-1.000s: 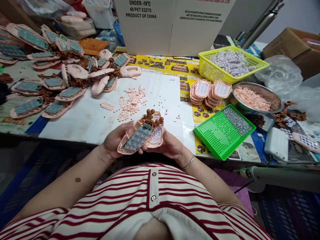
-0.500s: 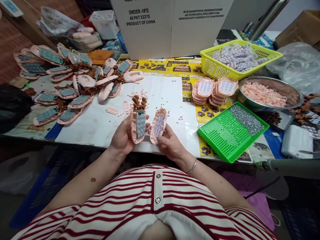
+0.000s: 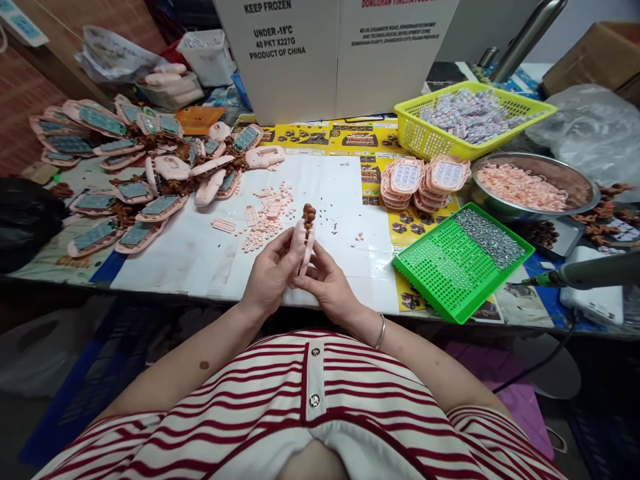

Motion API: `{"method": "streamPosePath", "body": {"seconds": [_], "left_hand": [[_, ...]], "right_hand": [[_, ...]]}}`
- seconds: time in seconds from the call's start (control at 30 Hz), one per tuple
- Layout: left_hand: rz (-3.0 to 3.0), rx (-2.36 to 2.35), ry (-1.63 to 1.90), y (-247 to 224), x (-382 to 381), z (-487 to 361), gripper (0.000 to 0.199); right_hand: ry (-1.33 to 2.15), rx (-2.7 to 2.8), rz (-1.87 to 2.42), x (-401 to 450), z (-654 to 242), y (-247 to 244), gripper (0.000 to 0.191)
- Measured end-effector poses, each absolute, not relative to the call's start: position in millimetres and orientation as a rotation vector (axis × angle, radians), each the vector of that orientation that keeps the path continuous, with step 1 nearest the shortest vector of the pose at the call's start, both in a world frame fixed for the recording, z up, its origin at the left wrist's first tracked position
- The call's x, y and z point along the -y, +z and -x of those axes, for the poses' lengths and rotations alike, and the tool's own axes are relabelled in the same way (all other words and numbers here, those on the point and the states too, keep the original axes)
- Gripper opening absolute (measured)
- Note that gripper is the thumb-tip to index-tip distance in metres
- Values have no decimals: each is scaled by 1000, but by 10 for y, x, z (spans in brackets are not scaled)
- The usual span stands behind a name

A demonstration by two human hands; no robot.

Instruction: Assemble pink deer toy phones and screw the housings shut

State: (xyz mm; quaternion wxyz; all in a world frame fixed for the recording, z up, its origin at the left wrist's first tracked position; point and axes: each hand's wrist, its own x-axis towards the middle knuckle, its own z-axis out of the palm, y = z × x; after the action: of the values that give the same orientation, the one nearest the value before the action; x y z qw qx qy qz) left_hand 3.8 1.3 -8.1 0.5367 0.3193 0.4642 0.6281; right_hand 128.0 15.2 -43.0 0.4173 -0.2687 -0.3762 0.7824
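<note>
Between my two hands a pink shell with brown antlers [image 3: 301, 241] stands on edge, its halves face to face with a narrow dark gap between them. My left hand [image 3: 270, 270] grips the left half, thumb along its outer side. My right hand [image 3: 327, 277] holds the right half from the other side, fingers curled round its lower part. The inner faces of both halves are hidden. Small pink pieces [image 3: 257, 233] lie scattered on the white sheet [image 3: 200, 267] just beyond my left hand.
Open pink shells with grey-green inserts [image 3: 160, 205] pile up at the left. At the right are stacked pink frames [image 3: 406, 177], a yellow basket [image 3: 430, 137], a steel bowl [image 3: 537, 210] and a green tray of screws [image 3: 450, 287]. A white carton [image 3: 300, 80] stands behind.
The two halves, held apart and open before, have been brought together and turned on edge. Both hands have closed in on each other, uncovering more small pink pieces on the sheet.
</note>
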Motion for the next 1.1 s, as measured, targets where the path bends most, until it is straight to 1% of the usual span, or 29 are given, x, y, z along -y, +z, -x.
{"method": "streamPosePath", "body": {"seconds": [0.23,0.33,0.47,0.53,0.6,0.7,0.77,0.83,0.93,1.0,1.1], "left_hand": [[-729,-1023,1386,-6,25,-46,44],[-774,-1018,1358,-1,33,-9,49],[-727,-954,1282,-26,25,133,65],[-643,-893,1231,-27,19,192,63],[-598,-864,1238,-15,21,205,54],[-565,-889,1349,17,50,157,44],[-561,-914,1429,38,82,123,43],[-585,-936,1469,55,115,115,43],[-655,-951,1419,84,148,144,43],[-701,-949,1392,110,157,167,41],[-767,-903,1336,155,167,187,34]], "right_hand": [[1824,1207,718,-149,-1351,-552,103],[1816,1255,708,-153,-1411,-544,99],[1956,1351,589,-162,-1527,-445,83],[1987,1516,508,-156,-1578,-374,70],[1825,1733,530,-139,-1611,-301,67],[1299,2012,780,-91,-1620,-207,66],[1012,2140,916,-53,-1610,-162,57],[834,2239,952,-24,-1601,-126,48],[720,2287,896,-11,-1596,-71,39],[774,2226,821,-17,-1596,-27,35],[857,2175,747,-25,-1605,39,37]]}}
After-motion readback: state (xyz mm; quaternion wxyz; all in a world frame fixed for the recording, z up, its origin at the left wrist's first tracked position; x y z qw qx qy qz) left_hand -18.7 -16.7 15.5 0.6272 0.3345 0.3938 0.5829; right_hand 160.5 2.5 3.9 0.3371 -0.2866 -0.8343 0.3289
